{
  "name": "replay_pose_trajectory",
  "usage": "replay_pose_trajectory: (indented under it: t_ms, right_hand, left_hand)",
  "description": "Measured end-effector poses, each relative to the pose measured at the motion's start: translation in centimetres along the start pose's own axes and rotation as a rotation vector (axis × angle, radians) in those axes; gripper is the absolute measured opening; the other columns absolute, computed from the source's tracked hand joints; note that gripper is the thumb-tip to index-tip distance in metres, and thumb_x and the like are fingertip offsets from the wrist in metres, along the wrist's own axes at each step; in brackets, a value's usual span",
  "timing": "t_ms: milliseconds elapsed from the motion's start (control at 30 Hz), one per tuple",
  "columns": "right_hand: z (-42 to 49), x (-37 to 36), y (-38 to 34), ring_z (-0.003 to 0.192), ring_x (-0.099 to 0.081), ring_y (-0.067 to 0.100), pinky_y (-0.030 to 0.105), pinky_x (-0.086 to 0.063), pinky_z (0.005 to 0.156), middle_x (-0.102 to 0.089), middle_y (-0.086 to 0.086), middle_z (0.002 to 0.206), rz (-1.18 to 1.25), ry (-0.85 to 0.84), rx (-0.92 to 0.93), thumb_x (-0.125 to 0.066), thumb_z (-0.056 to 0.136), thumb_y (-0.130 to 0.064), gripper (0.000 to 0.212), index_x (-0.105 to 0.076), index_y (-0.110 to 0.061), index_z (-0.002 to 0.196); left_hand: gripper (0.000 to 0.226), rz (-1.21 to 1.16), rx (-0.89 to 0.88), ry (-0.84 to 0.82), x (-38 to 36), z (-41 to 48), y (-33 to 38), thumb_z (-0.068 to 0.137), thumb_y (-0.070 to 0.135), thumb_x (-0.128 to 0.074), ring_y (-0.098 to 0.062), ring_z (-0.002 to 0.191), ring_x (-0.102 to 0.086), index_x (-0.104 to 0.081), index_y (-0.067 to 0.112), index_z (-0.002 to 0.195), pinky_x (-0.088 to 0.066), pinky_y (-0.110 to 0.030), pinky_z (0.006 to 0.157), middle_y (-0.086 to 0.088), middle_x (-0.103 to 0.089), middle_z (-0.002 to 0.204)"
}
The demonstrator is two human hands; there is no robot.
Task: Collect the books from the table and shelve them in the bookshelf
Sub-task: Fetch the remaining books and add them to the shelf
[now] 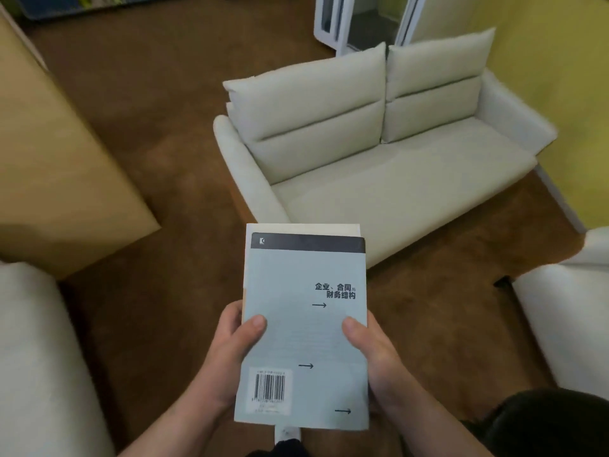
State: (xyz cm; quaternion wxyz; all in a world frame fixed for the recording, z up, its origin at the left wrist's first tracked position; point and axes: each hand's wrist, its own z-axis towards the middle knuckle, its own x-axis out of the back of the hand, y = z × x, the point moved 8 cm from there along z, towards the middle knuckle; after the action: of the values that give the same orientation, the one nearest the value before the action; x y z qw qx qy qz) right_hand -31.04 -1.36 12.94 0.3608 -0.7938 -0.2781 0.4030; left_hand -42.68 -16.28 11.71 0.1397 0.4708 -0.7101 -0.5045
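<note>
I hold a small stack of books [303, 324] flat in front of me, low in the head view. The top one is pale blue-grey with a dark band at its far end, black Chinese characters, small arrows and a barcode. A white book edge [352, 229] peeks out beneath it at the far end. My left hand [230, 351] grips the stack's left edge with the thumb on the cover. My right hand [372, 351] grips the right edge the same way. No bookshelf or table can be made out with certainty.
A cream two-seat sofa [379, 153] stands ahead on brown carpet [164, 127]. A tan wooden cabinet side [59, 153] rises at left. White upholstered seats sit at lower left [39, 357] and right [566, 308]. A white-framed door [359, 24] and yellow wall [560, 77] lie beyond.
</note>
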Motion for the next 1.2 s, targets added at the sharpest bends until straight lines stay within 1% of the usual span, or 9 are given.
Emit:
replay_pose_trajectory:
  t_ms: [367,467,567,667,733,867,967,1100,1200]
  right_hand:
    - [12.1,-13.0,1.9,0.118,-0.066,0.038,0.051,-0.058,0.088,-0.067,0.017,0.132,-0.050,-0.237,-0.227,-0.093,0.051,-0.057,0.112,-0.048,-0.013,0.145]
    - [15.9,-16.2,1.6,0.104,-0.074,0.031,0.039,-0.062,0.072,-0.074,0.014,0.120,-0.078,-0.297,-0.247,-0.075,0.073,-0.040,0.079,-0.051,-0.009,0.141]
    - [20.7,-19.2,1.0,0.100,-0.075,0.029,0.035,-0.062,0.069,-0.075,0.012,0.116,-0.130,-0.359,-0.251,-0.060,0.079,-0.036,0.066,-0.051,-0.010,0.139]
    - [26.2,-22.6,-0.1,0.111,-0.070,0.037,0.042,-0.061,0.079,-0.069,0.019,0.127,-0.135,-0.441,-0.251,-0.084,0.065,-0.047,0.093,-0.047,-0.008,0.141]
    - [29.8,-24.7,-0.9,0.113,-0.068,0.040,0.043,-0.060,0.080,-0.067,0.023,0.129,-0.114,-0.475,-0.257,-0.091,0.057,-0.052,0.107,-0.046,-0.005,0.142]
    - [37.2,-27.7,-2.7,0.111,-0.069,0.038,0.043,-0.060,0.081,-0.069,0.021,0.126,-0.141,-0.452,-0.265,-0.093,0.050,-0.059,0.114,-0.049,-0.004,0.140]
    - [41.5,-30.7,-4.6,0.110,-0.070,0.039,0.045,-0.060,0.081,-0.069,0.022,0.125,-0.158,-0.467,-0.265,-0.093,0.049,-0.060,0.114,-0.050,-0.003,0.138]
    - [47.4,-34.4,-6.7,0.105,-0.073,0.035,0.041,-0.061,0.076,-0.074,0.018,0.118,-0.195,-0.463,-0.246,-0.096,0.037,-0.059,0.114,-0.058,-0.009,0.132]
    - [52.6,-37.2,-8.1,0.105,-0.073,0.035,0.045,-0.060,0.079,-0.075,0.015,0.117,-0.225,-0.446,-0.217,-0.095,0.034,-0.062,0.114,-0.060,-0.014,0.131]
  left_hand:
    - [0.099,-0.137,-0.043,0.204,12.6,2.4,5.4,0.056,0.063,-0.080,-0.038,0.106,-0.067,-0.046,0.011,0.132,-0.054,-0.059,0.086,-0.018,-0.064,0.122]
    - [0.098,-0.044,-0.001,0.355,16.1,5.1,7.4,0.048,0.068,-0.081,-0.013,0.073,-0.074,-0.054,-0.001,0.112,-0.056,-0.022,0.058,-0.014,-0.068,0.090]
    - [0.017,-0.064,-0.064,0.415,19.6,7.5,9.2,0.097,0.011,-0.050,-0.010,0.054,-0.057,-0.053,-0.001,0.086,-0.040,-0.013,0.042,-0.009,-0.056,0.079]
    - [0.009,-0.013,0.034,0.437,21.8,11.7,12.1,0.095,0.006,-0.052,-0.010,0.064,-0.050,-0.058,0.000,0.094,-0.037,-0.020,0.051,-0.015,-0.059,0.090]
    - [0.059,-0.043,0.105,0.448,22.9,15.2,15.1,0.062,0.032,-0.087,-0.017,0.068,-0.058,-0.059,0.000,0.102,-0.044,-0.023,0.062,-0.022,-0.063,0.098]
    - [0.109,-0.149,0.079,0.395,24.4,19.8,20.3,0.048,0.063,-0.075,-0.031,0.111,-0.066,-0.051,-0.003,0.131,-0.056,-0.029,0.083,-0.029,-0.057,0.133]
    - [0.059,-0.335,-0.011,0.317,25.4,22.4,23.4,0.084,0.043,-0.066,-0.029,0.100,-0.072,-0.053,0.012,0.133,-0.061,-0.034,0.067,-0.018,-0.067,0.123]
    - [0.111,-0.171,-0.124,0.576,33.0,30.3,29.1,-0.001,0.065,-0.084,0.003,0.058,-0.066,-0.054,0.013,0.092,-0.054,-0.016,0.055,-0.014,-0.077,0.079]
    - [0.079,-0.086,-0.128,0.618,35.9,35.4,33.7,0.018,0.044,-0.083,0.007,0.062,-0.064,-0.053,0.010,0.084,-0.049,-0.013,0.055,0.002,-0.064,0.049]
